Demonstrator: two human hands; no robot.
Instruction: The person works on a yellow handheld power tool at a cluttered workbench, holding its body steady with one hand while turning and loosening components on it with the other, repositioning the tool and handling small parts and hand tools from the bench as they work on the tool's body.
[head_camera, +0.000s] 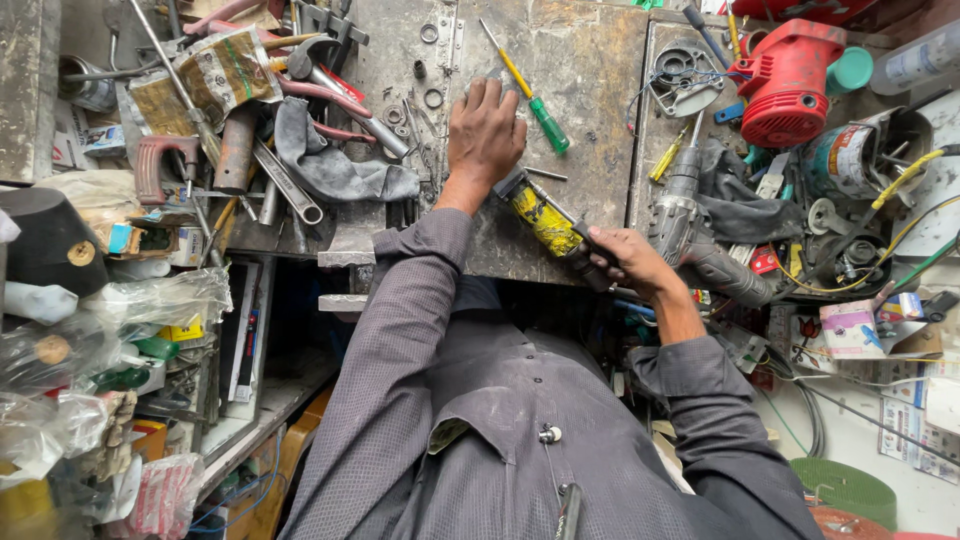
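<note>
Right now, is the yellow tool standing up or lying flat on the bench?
Lying flat. The yellow tool rests lengthwise on the bench, right hand gripping its near end, left hand beside its far end.

By my right hand (630, 262) I hold a tool with a torn yellow label (545, 222). A small white and pink box (848, 328) sits far right. A crumpled yellow-brown packet (212, 78) lies top left.

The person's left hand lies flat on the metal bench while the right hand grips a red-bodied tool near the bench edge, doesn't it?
Not quite: the tool in the right hand has a yellow body, not red, as the head view shows. The rest holds: the left hand lies flat on the bench, and the tool is near the bench edge.
</note>
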